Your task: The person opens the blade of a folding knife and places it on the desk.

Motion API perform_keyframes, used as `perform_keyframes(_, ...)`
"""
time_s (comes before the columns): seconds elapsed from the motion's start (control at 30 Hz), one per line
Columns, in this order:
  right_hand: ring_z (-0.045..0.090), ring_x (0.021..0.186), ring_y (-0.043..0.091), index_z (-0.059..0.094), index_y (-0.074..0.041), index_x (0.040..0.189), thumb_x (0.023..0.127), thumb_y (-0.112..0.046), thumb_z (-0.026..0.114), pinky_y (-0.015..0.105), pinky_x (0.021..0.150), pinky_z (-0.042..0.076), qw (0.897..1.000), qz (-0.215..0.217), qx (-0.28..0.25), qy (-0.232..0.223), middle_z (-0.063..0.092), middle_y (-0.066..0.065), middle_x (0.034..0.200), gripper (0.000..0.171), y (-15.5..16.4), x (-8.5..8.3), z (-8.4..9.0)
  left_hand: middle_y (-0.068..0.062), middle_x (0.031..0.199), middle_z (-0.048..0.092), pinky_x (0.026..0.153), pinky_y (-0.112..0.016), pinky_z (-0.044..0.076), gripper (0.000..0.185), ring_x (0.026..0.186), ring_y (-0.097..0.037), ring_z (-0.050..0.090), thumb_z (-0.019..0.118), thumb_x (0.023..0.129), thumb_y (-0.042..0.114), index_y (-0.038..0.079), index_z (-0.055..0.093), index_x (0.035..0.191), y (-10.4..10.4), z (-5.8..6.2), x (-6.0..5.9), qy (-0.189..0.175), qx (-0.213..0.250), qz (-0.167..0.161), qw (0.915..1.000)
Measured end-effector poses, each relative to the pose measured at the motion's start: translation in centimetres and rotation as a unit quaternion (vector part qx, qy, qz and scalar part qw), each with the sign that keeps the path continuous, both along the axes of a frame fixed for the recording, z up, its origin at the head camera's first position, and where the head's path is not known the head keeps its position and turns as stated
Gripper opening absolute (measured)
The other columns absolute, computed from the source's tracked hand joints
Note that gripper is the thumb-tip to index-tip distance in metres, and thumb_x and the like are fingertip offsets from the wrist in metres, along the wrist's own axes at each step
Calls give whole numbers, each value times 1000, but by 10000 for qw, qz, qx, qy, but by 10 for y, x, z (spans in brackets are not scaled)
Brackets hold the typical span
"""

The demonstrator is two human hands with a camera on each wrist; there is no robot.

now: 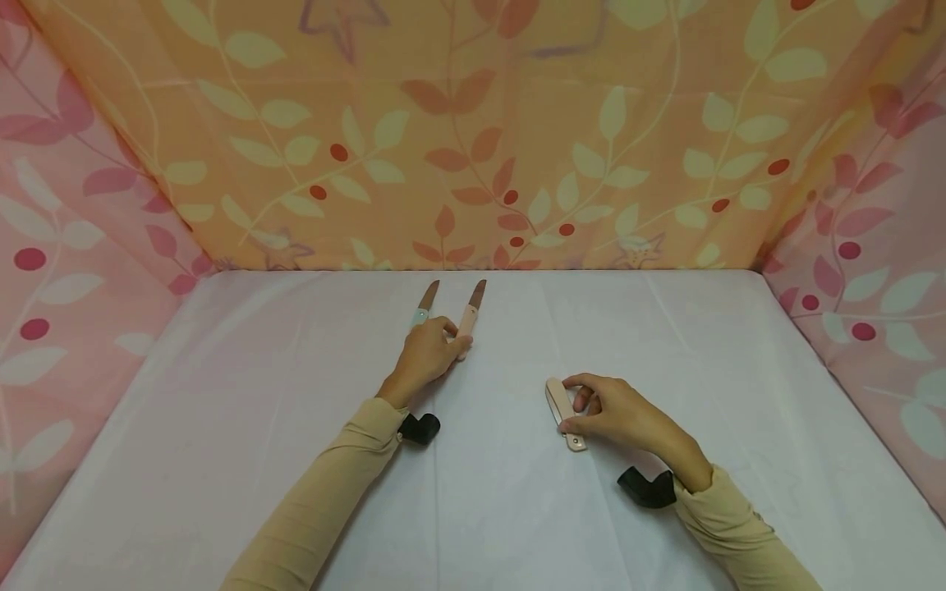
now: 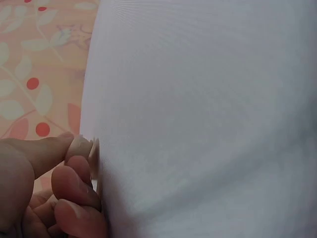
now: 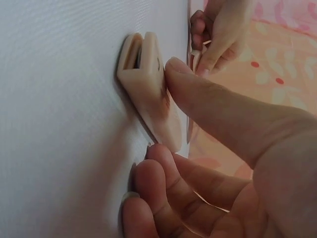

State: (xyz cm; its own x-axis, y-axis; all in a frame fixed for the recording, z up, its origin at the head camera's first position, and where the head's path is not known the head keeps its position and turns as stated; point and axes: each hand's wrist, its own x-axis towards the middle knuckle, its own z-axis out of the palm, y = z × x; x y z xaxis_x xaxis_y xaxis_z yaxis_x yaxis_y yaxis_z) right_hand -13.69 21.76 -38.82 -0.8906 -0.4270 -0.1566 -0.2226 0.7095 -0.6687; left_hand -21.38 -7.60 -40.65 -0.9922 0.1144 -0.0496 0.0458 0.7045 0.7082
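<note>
Near the far edge of the table, my left hand [image 1: 427, 353] pinches the handle of an unfolded folding knife [image 1: 468, 320] with a pale pink handle and brownish blade. Just left of it lies a second unfolded knife [image 1: 422, 315] with a mint handle, partly covered by that hand. In the left wrist view, thumb and fingers close round the beige handle end [image 2: 79, 149]. Closer and to the right, my right hand [image 1: 628, 414] holds a folded beige knife [image 1: 557, 398] between thumb and index finger. This folded knife [image 3: 148, 84] lies on the cloth in the right wrist view.
A white cloth [image 1: 502, 509] with faint creases covers the table. Orange leaf-patterned fabric [image 1: 554, 123] stands behind it, with pink patterned fabric [image 1: 66, 287] along both sides. A black wrist camera [image 1: 421, 429] sits on each wrist.
</note>
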Motion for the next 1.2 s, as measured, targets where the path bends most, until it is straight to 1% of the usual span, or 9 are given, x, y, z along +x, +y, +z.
perform_keyframes(0.07, 54, 73, 9, 58, 5, 126, 80, -30, 83, 21, 68, 44, 10000, -2, 17, 12, 60, 3, 90, 62, 0, 0, 0, -6, 73, 59, 51, -25, 39, 36, 59, -15, 51, 65, 96, 33, 2, 65, 114, 0, -1, 0, -41, -59, 50, 10000)
perform_keyframes(0.23, 53, 73, 11, 59, 4, 122, 78, -33, 85, 21, 67, 44, 10000, -78, 3, -61, 60, 3, 89, 63, -2, 1, 0, -8, 80, 63, 57, -26, 41, 34, 68, -19, 56, 66, 95, 33, 4, 65, 112, 1, 0, 0, -33, -119, 187, 9997)
perform_keyframes(0.37, 53, 74, 12, 61, 0, 115, 76, -33, 86, 22, 67, 43, 9998, -158, 38, -110, 59, 3, 88, 57, -3, 2, 0, -8, 80, 64, 59, -27, 41, 31, 70, -19, 57, 66, 94, 32, 5, 66, 110, 1, 3, 3, 28, -39, 211, 9998)
perform_keyframes(0.57, 52, 74, 13, 65, -6, 104, 75, -34, 86, 22, 67, 42, 9996, -228, 106, -142, 59, 2, 87, 46, -5, 3, -1, -7, 78, 66, 60, -27, 43, 30, 70, -18, 58, 65, 95, 32, 6, 67, 109, 2, 6, 8, 86, 151, 80, 9998)
perform_keyframes(0.73, 54, 73, 12, 67, -7, 100, 75, -31, 86, 21, 66, 43, 9997, -178, 50, -175, 61, 0, 85, 39, -6, 3, -2, -4, 73, 65, 57, -26, 42, 27, 65, -15, 55, 66, 95, 30, 6, 68, 107, 3, 8, 14, 97, 281, -11, 9996)
perform_keyframes(0.93, 58, 75, 12, 69, -6, 99, 76, -26, 86, 21, 67, 46, 9996, -79, -115, -243, 65, 0, 84, 35, -6, 1, -3, -2, 67, 58, 54, -25, 39, 23, 59, -13, 49, 66, 95, 28, 7, 69, 104, 4, 10, 21, 151, 342, -128, 9992)
perform_keyframes(1.2, 54, 71, 9, 70, -4, 99, 78, -23, 84, 19, 64, 45, 9994, 60, -245, -243, 60, -1, 79, 33, -6, 0, -5, 0, 59, 50, 53, -25, 37, 20, 55, -11, 44, 66, 95, 27, 9, 69, 103, 5, 12, 32, 211, 351, -511, 9979)
